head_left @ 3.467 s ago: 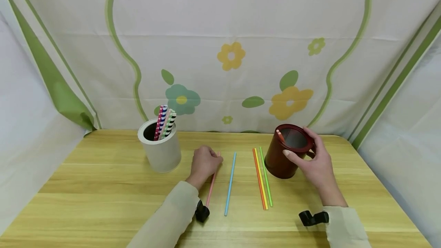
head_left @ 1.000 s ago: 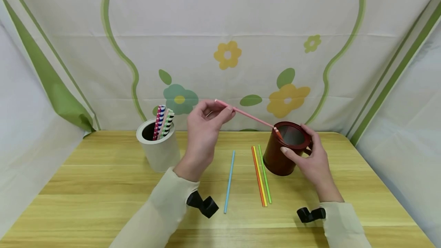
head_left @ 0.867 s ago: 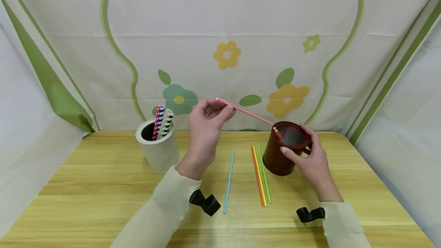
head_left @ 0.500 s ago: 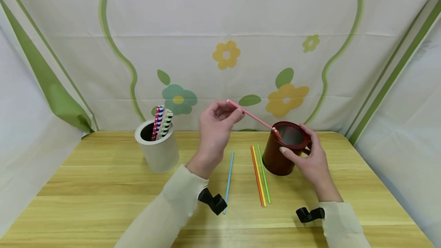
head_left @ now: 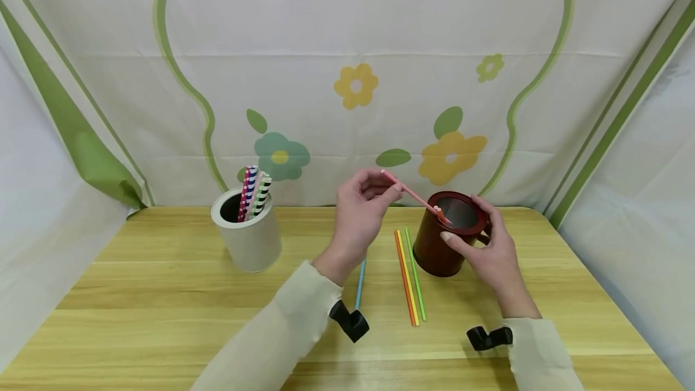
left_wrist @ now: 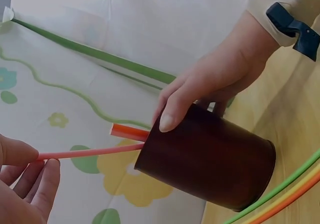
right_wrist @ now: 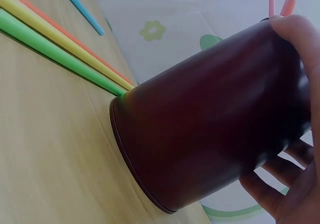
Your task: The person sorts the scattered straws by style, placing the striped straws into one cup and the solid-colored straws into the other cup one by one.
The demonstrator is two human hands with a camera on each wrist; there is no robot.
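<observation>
My left hand [head_left: 361,216] pinches a thin pink straw [head_left: 415,197] near its upper end, between thumb and fingers. The straw slants down to the right, and its lower end is inside the rim of a dark red-brown mug [head_left: 441,253]. Round the mug's right side, by the handle, my right hand [head_left: 498,261] holds it upright on the table, thumb at the front rim. Orange straw ends [left_wrist: 131,132] stick out of the mug beside the pink one in the left wrist view. The right wrist view shows the mug's wall [right_wrist: 200,124] from close up.
Red-orange [head_left: 404,279], yellow [head_left: 408,279] and green [head_left: 415,276] straws lie side by side left of the mug. A blue straw [head_left: 361,285] lies partly under my left arm. At left stands a light grey cup [head_left: 251,246] holding several patterned straws [head_left: 255,195].
My left hand has lifted the pink straw off the table and carried it right; in the last half second it lowered the straw's end into the mug. My right hand stays on the mug.
</observation>
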